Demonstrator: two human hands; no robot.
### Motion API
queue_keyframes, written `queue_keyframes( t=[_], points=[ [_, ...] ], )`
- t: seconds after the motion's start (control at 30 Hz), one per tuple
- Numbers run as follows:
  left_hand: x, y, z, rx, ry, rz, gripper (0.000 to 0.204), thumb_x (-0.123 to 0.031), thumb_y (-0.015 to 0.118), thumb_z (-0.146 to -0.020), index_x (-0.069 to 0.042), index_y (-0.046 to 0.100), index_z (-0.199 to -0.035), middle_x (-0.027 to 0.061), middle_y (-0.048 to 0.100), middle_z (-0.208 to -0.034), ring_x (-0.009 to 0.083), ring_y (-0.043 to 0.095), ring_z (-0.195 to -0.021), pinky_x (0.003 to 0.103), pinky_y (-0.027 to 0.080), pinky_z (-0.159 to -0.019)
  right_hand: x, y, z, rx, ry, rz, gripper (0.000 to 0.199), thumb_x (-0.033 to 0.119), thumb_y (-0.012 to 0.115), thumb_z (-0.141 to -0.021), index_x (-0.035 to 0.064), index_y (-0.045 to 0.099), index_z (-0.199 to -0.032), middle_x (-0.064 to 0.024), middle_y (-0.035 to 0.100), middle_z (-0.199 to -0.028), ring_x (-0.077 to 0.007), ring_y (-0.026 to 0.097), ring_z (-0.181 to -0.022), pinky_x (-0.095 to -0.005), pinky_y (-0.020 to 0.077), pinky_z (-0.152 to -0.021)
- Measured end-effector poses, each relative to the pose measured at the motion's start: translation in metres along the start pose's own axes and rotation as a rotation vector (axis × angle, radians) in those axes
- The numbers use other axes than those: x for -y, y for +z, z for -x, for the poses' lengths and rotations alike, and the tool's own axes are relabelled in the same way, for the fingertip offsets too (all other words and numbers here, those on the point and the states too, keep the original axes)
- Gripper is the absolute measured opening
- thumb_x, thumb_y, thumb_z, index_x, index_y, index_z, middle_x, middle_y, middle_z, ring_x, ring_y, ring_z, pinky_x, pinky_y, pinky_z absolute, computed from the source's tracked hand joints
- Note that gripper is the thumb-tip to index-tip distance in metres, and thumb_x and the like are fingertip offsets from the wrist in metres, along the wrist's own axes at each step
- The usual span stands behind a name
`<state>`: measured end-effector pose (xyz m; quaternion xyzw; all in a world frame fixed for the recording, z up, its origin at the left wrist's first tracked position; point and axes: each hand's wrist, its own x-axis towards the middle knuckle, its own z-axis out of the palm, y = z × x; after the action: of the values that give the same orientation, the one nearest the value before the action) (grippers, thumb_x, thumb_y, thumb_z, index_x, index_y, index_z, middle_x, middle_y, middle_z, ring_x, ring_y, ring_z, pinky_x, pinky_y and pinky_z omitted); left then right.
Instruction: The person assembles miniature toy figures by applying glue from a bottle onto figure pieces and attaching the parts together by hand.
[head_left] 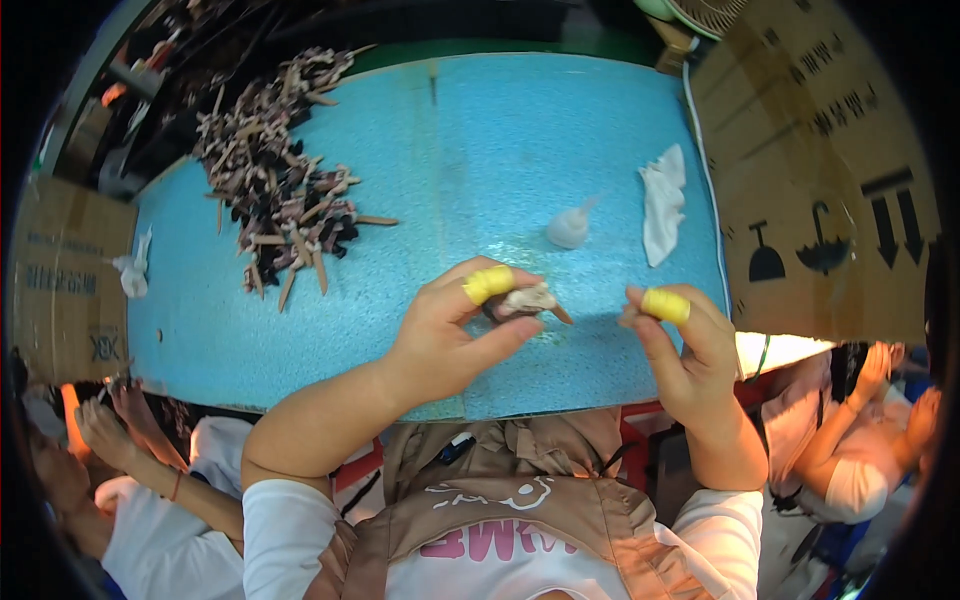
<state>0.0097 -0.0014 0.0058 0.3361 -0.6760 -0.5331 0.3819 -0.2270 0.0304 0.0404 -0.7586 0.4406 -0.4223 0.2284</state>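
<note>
My left hand (440,330) is closed around a small figure-like piece (530,298), pale on top and dark below, from which a brown pointed stick sticks out to the right. To its right, over the table, my right hand (695,350) has thumb and forefinger pinched together. Whatever lies between those fingertips is too small and blurred to make out. Yellow tape wraps a finger of each hand. Beyond the hands stands a small translucent squeeze bottle (569,228) with a thin nozzle.
Many similar small pieces with brown sticks lie in a pile (285,185) on the blue table (480,150). A crumpled white cloth (663,205) lies at the right. Cardboard boxes (815,130) flank the table. Other people sit at lower left and lower right.
</note>
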Motion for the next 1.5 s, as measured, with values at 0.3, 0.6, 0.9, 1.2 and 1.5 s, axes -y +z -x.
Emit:
queue_keyframes(
  t=[0.3, 0.6, 0.9, 1.2, 1.5],
  points=[
    [-0.005, -0.003, 0.006, -0.095, 0.109, -0.134, 0.032, -0.009, 0.071, -0.074, -0.001, 0.061, -0.103, 0.0078, 0.057, -0.083, 0.0165, 0.054, -0.068, 0.028, 0.044, -0.06, 0.002, 0.031, -0.057, 0.133, -0.437, 0.171, 0.03, 0.006, 0.076, -0.064, 0.0046, 0.062, -0.091, -0.0061, 0.059, -0.076, -0.0217, 0.057, -0.063, -0.0311, 0.0426, -0.053],
    [0.003, -0.004, 0.0, -0.069, 0.08, -0.129, 0.034, -0.008, 0.069, -0.075, -0.001, 0.06, -0.107, 0.0093, 0.058, -0.087, 0.0215, 0.058, -0.075, 0.029, 0.047, -0.065, -0.017, 0.04, -0.048, 0.123, -0.198, 0.001, 0.028, 0.011, 0.08, -0.061, 0.0041, 0.063, -0.083, -0.0072, 0.056, -0.074, -0.0198, 0.055, -0.06, -0.0286, 0.0428, -0.051],
    [0.004, 0.0, -0.001, -0.049, 0.112, -0.207, 0.037, -0.004, 0.066, -0.075, -0.001, 0.058, -0.111, 0.0104, 0.057, -0.091, 0.0212, 0.058, -0.077, 0.03, 0.047, -0.066, -0.016, 0.04, -0.046, 0.158, -0.278, 0.052, 0.027, 0.013, 0.08, -0.06, 0.0059, 0.06, -0.077, -0.006, 0.056, -0.073, -0.0207, 0.053, -0.061, -0.0322, 0.0413, -0.057],
    [0.002, -0.013, -0.005, -0.018, 0.209, -0.049, 0.033, -0.005, 0.058, -0.076, 0.0, 0.059, -0.109, 0.0145, 0.053, -0.104, 0.0223, 0.057, -0.088, 0.03, 0.047, -0.078, -0.017, 0.046, -0.04, 0.038, -0.518, 0.201, 0.029, 0.013, 0.081, -0.054, 0.0124, 0.063, -0.078, -0.0068, 0.056, -0.089, -0.027, 0.054, -0.076, -0.0357, 0.0401, -0.06],
    [0.002, -0.014, -0.004, -0.025, 0.237, -0.032, 0.033, -0.005, 0.056, -0.075, 0.003, 0.058, -0.107, 0.0195, 0.051, -0.108, 0.0242, 0.058, -0.09, 0.033, 0.048, -0.077, -0.02, 0.053, -0.042, 0.153, -0.216, -0.169, 0.039, 0.011, 0.079, -0.059, 0.0024, 0.058, -0.092, -0.0154, 0.055, -0.099, -0.0347, 0.056, -0.094, -0.0431, 0.0456, -0.081]
  ],
)
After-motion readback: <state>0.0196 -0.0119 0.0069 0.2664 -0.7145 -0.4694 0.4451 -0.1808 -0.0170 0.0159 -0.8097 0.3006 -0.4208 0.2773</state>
